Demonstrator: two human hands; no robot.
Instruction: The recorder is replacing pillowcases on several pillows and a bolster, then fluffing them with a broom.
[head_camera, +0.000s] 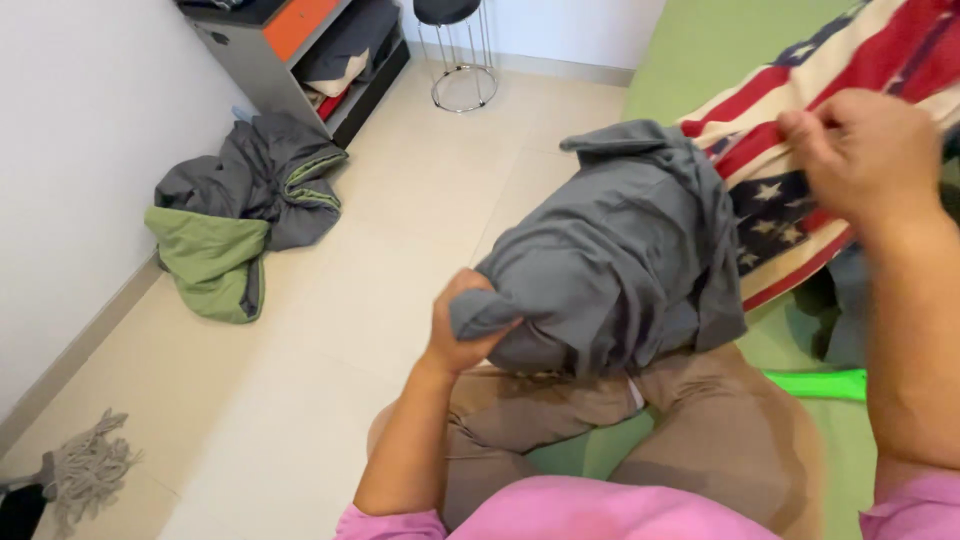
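At the far left a white wall meets a floor of pale tiles, and a grey string mop head lies at the bottom left corner of the floor. Further along the wall a crumpled grey and green blanket sits heaped on the tiles just below a grey shelf unit with an orange panel, which holds folded cloth on its lower shelf. Beyond it, by the far wall, stands a stool with a black seat and thin metal legs. Near the middle, the left hand has its fingers curled tight around a bunched corner of a grey shirt, which drapes over the person's knees in brown trousers. To the right is a bed with a green sheet, and a cloth with red and white stripes and white stars on blue lies across it, touching the grey shirt. The right hand is raised over that cloth, its fingers pinching a fold of the striped fabric. A bright green bar-shaped object lies by the right knee.
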